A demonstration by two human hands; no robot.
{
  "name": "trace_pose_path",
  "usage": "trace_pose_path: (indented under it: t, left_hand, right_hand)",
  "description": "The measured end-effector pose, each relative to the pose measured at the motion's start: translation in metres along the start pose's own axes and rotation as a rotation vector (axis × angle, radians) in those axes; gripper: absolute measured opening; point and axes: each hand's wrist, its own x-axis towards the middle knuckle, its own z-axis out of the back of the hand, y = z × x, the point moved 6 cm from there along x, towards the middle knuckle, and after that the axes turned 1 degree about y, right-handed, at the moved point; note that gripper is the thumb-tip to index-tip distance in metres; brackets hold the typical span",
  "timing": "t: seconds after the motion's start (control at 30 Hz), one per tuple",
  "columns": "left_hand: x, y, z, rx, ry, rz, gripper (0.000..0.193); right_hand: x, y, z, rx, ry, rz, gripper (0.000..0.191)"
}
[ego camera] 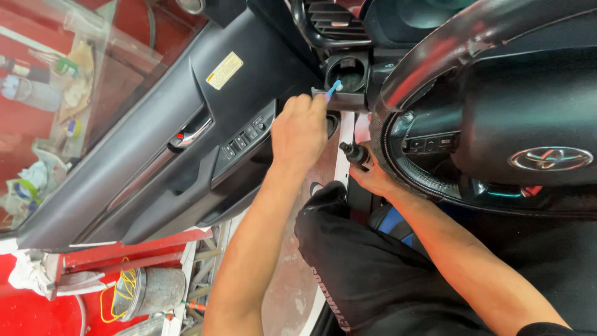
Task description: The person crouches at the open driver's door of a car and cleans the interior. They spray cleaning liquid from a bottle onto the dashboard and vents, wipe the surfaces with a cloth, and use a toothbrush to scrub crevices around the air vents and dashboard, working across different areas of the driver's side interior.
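I see my left hand [300, 130] closed in a narrow grip around the handle of a small brush with a blue-tipped, slender plastic shaft [334, 88]. The tip rests at the front rim of the round black plastic cup holder [349, 73], which sits pulled out of the dashboard below the dark air vent [333, 22]. My right hand [372, 177] is wrapped around a small dark spray bottle with a black nozzle cap [354, 152], held upright just beside the black steering wheel rim [398, 165] and close to the door sill.

Handling judgement:
1. The brush reads as light and stiff in the shaft and soft at the tip. I judge that a pinch far back on the handle, as now, gives reach into the recess.
2. The bottle looks light and rigid, possibly slick if wet. I judge the body just below the nozzle the safest hold.
3. The cup holder is thin moulded plastic and probably flexes under pressure.

The grey door panel with its window switch cluster [245, 138] stands open to the left.
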Motion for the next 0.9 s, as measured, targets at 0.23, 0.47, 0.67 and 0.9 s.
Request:
trace_pose_path:
  t: [0.23, 0.47, 0.67, 0.9]
  left_hand:
    - [0.085, -0.009, -0.063, 0.137, 0.179, -0.232, 0.011]
    - [0.084, 0.008, -0.078, 0.188, 0.767, -0.099, 0.019]
    - [0.087, -0.008, -0.04, 0.118, 0.231, -0.256, 0.01]
    - [0.083, 0.005, -0.028, 0.027, 0.604, -0.079, 0.024]
  right_hand:
    - [0.035, -0.008, -0.032, 0.243, -0.06, 0.047, 0.027]
    - [0.045, 0.022, -0.027, 0.229, -0.056, 0.025, 0.025]
    - [0.039, 0.013, -0.034, 0.303, -0.033, -0.016, 0.027]
    - [0.039, 0.075, -0.019, -0.136, -0.26, 0.502, 0.029]
